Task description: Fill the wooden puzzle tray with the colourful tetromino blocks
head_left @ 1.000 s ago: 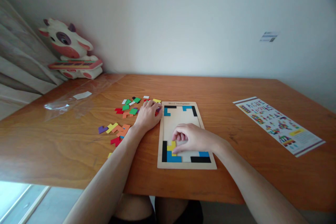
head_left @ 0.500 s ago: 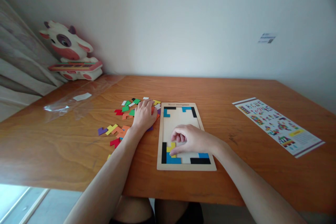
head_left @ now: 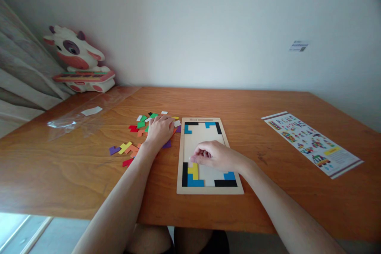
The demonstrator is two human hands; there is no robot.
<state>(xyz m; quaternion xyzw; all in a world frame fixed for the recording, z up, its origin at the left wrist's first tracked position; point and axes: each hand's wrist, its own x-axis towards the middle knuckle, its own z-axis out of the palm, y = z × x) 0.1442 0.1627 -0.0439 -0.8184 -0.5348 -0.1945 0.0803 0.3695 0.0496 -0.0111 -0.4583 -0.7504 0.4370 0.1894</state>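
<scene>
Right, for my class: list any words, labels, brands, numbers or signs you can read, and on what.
None can be read with certainty.
Puzzle board, far rim: lettering too blurred.
Printed sheet: print too small.
Wall label: printed lines too small.
Cow toy: any lettering too small to make out.

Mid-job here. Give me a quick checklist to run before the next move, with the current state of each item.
1. Wooden board resting flat on the table: ok.
2. Yellow piece inside the board's frame, beside the lower-left blue piece: ok.
3. Right hand not touching the yellow piece: cannot tell; the thumb is right at its upper end.
4. Left hand holding a piece: cannot tell; its fingertips are hidden.
5. All loose pieces visible: not ok; the left hand and forearm cover part of the pile.
6. Printed sheet apart from the board: ok, off to the right.
</scene>
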